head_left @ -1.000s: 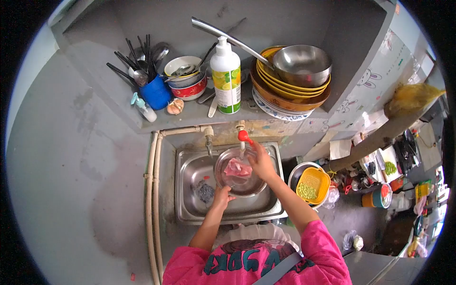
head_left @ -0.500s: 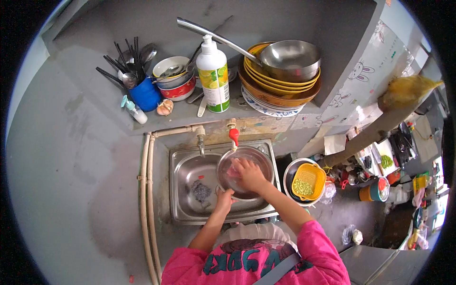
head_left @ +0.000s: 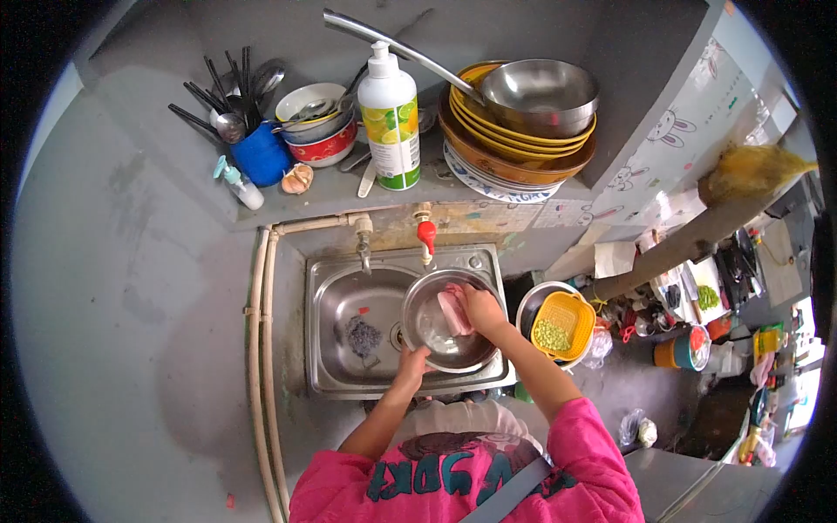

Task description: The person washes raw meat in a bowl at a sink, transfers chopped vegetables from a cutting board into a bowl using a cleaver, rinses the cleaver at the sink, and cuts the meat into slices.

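A round stainless steel basin [head_left: 427, 338] with some water in it stands in the right part of the sink [head_left: 316, 353]. My left hand [head_left: 413, 363] is closed on the basin's near-left rim. Inside the basin, my right hand [head_left: 482, 310] grips a slab of pink raw meat [head_left: 454, 312], its fingers wrapped over the right edge. The tap with a red handle [head_left: 426, 235] is just behind the basin. A dark steel-wool scourer [head_left: 363, 336] and a small red scrap [head_left: 364, 310] lie in the sink's left part.
Above the sink, a shelf holds a detergent bottle [head_left: 389, 122], stacked yellow bowls [head_left: 514, 139] with a steel ladle [head_left: 540, 94], and a blue utensil cup [head_left: 261, 155]. A yellow basket [head_left: 575, 322] with chopped green pieces sits right of the sink. Pipes [head_left: 259, 349] run down the left.
My right hand has gone from spread over the meat to gripping it at the right of the basin. The meat now shows more clearly. My left hand stays on the rim.
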`<state>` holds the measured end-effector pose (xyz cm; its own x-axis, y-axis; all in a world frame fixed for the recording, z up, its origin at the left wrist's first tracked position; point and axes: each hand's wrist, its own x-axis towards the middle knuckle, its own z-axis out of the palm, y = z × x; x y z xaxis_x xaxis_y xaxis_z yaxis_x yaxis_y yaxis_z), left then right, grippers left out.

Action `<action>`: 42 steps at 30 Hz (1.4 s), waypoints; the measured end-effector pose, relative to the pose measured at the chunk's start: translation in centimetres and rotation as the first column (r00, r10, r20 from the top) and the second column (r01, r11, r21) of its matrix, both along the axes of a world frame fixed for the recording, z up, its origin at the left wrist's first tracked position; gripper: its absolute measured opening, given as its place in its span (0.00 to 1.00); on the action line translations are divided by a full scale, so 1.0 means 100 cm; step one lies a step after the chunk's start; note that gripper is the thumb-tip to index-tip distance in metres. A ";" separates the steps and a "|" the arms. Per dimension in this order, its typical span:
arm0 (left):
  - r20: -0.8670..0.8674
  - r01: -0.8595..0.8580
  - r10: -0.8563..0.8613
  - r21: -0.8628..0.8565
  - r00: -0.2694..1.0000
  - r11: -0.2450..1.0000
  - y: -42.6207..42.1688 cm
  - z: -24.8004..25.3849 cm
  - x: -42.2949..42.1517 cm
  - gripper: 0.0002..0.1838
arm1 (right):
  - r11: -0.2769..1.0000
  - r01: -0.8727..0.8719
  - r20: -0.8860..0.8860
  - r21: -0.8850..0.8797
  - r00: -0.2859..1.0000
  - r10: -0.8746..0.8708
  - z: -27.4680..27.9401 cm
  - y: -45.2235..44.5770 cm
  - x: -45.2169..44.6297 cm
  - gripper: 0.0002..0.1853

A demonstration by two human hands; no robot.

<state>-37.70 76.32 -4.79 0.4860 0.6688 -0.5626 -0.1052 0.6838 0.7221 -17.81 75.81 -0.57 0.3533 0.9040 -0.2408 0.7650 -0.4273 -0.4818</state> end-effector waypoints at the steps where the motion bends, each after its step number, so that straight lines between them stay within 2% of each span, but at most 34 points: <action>1: -0.007 -0.006 0.006 0.015 1.000 1.000 -0.001 -0.002 0.000 0.32 | 0.998 -0.021 0.021 0.060 1.000 0.020 -0.001 -0.004 0.002 0.17; 3: -0.019 -0.020 0.021 0.047 1.000 0.999 0.000 -0.004 0.000 0.32 | 0.981 -0.070 0.068 0.182 0.996 0.058 -0.002 -0.013 0.005 0.17; 4: -0.032 -0.012 0.014 0.043 0.999 0.999 0.002 -0.003 0.001 0.32 | 0.972 -0.031 0.027 0.233 0.999 0.025 -0.005 -0.015 0.003 0.21; 7: -0.025 0.005 -0.004 0.030 1.000 1.000 0.004 0.000 0.000 0.31 | 0.965 0.015 -0.016 0.261 1.000 -0.011 -0.002 -0.019 -0.009 0.27; 8: 0.010 0.008 -0.008 0.024 1.000 1.000 0.003 0.000 0.001 0.30 | 0.965 -0.030 0.040 0.260 0.999 0.020 -0.020 -0.021 -0.013 0.37; 11: 0.017 -0.009 0.009 0.011 1.000 1.000 -0.001 -0.003 0.008 0.29 | 0.992 -0.010 0.141 0.125 0.990 -0.008 -0.007 -0.019 -0.038 0.46; 12: 0.004 -0.022 0.022 0.007 1.000 1.000 -0.003 -0.006 0.010 0.28 | 0.997 -0.046 0.142 0.063 0.989 0.037 -0.003 -0.016 -0.040 0.51; 15: -0.033 0.025 -0.025 0.001 0.999 1.000 -0.002 -0.020 0.008 0.26 | 0.996 -0.075 -0.002 0.049 0.997 0.075 -0.012 -0.013 -0.042 0.51; 16: -0.058 0.007 -0.007 -0.008 0.998 1.000 -0.003 -0.020 0.006 0.26 | 0.995 -0.075 0.009 0.073 0.997 0.075 -0.012 -0.013 -0.043 0.46; 19: -0.093 -0.044 0.042 -0.026 0.995 0.999 0.001 -0.011 0.004 0.24 | 0.948 -0.122 -0.032 0.296 0.990 0.137 -0.003 -0.020 -0.034 0.31; 22: -0.066 -0.052 0.050 -0.040 0.997 0.998 0.002 0.004 0.000 0.23 | 0.730 -0.182 0.030 0.659 0.976 0.216 0.003 -0.021 -0.028 0.16; 25: -0.027 -0.038 0.037 -0.023 0.999 0.999 0.002 0.004 -0.001 0.22 | 0.852 0.025 -0.221 0.523 0.969 0.107 0.013 -0.023 -0.030 0.11; 29: 0.045 -0.074 0.075 -0.023 0.996 0.997 0.002 -0.018 0.001 0.25 | 0.896 -0.016 -0.234 0.444 0.963 0.134 0.007 -0.027 -0.022 0.12; 32: 0.062 -0.067 0.068 -0.018 0.996 0.998 0.003 -0.024 -0.002 0.26 | 0.956 -0.021 -0.135 0.294 0.989 0.064 0.004 -0.027 -0.025 0.24; 33: 0.060 -0.058 0.059 -0.012 0.997 0.998 0.004 -0.026 -0.003 0.26 | 0.952 -0.065 0.026 0.298 0.998 0.060 0.011 -0.027 -0.032 0.30; 35: 0.051 -0.054 0.053 0.010 0.997 0.998 0.000 -0.018 0.001 0.26 | 0.947 -0.145 0.345 0.288 0.938 0.039 0.033 -0.025 -0.053 0.42; 36: 0.047 -0.052 0.051 0.022 0.998 0.998 -0.001 -0.014 0.002 0.25 | 0.982 -0.149 0.356 0.116 0.929 0.099 0.028 -0.024 -0.057 0.50; 39: -0.040 0.023 -0.022 0.026 0.999 0.999 -0.002 -0.013 0.002 0.28 | 0.992 -0.086 0.164 -0.096 0.981 0.101 0.021 -0.012 -0.054 0.50; 40: -0.031 0.012 -0.011 0.016 0.999 1.000 -0.003 -0.012 0.002 0.28 | 0.990 -0.133 0.166 -0.040 0.976 0.138 0.017 -0.013 -0.050 0.47; 42: -0.010 -0.010 0.010 -0.007 1.000 1.000 -0.004 -0.008 0.002 0.28 | 0.995 -0.072 0.062 -0.065 0.995 0.076 0.016 -0.011 -0.046 0.44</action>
